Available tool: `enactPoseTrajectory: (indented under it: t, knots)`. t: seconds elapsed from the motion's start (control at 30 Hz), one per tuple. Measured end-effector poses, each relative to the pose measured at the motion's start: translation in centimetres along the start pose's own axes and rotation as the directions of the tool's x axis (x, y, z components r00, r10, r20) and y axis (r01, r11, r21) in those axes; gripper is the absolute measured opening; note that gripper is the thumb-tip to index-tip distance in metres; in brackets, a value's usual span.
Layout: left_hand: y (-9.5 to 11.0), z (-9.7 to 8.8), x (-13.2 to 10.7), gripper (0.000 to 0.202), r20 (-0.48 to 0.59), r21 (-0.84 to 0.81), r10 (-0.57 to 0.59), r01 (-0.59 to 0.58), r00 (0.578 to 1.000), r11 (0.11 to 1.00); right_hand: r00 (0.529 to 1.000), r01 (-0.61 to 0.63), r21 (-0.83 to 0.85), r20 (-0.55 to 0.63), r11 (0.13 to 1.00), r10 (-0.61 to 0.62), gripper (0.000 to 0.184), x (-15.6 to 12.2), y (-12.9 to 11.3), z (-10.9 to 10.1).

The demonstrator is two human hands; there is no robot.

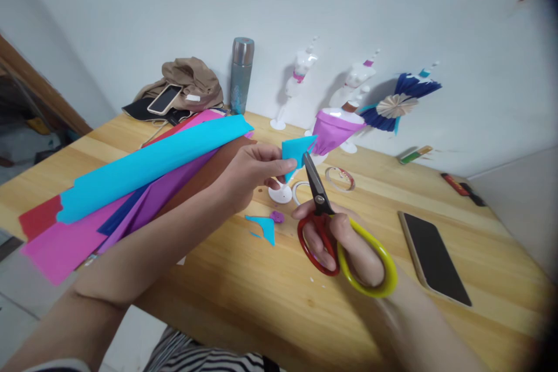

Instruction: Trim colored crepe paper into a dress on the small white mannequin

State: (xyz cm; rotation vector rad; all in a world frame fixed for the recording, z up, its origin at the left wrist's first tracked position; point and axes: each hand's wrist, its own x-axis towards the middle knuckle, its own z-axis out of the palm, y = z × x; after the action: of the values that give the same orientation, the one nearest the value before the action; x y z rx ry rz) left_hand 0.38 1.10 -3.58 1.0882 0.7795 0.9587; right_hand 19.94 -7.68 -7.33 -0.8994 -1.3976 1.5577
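Between thumb and fingers, my left hand (257,171) pinches a small folded piece of blue paper (294,151) above the table. My right hand (357,244) grips scissors (319,192) with one red and one yellow handle loop. Their blade tips meet the right edge of the folded paper; the blades look nearly closed. Below my hands lie a curved blue paper scrap (267,226) and a small purple scrap (277,217). Just behind the folded paper stands a small mannequin in a purple paper skirt (333,131).
Long coloured paper sheets (148,168) cover the table's left side. Behind them are a cap and bag (192,84) and a flask (242,75). White mannequins (300,70) and a navy paper dress (387,110) line the wall. Tape rolls (340,179) and a phone (433,256) lie rightward.
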Motion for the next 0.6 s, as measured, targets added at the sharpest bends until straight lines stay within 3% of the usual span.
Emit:
enactPoseTrajectory:
  t: [0.37, 0.6]
  knots:
    - [-0.4, 0.6, -0.5, 0.029, 0.019, -0.025, 0.051, -0.05, 0.999, 0.998, 0.995, 0.049, -0.195, -0.077, 0.98, -0.065, 0.062, 0.1, 0.8, -0.7]
    - [-0.7, 1.1, -0.8, 0.035, 0.012, -0.029, -0.003, 0.003, 1.0, 1.0, 0.982, 0.093, -0.522, -0.091, 0.848, -0.163, 0.042, -0.1, 0.5, -0.9]
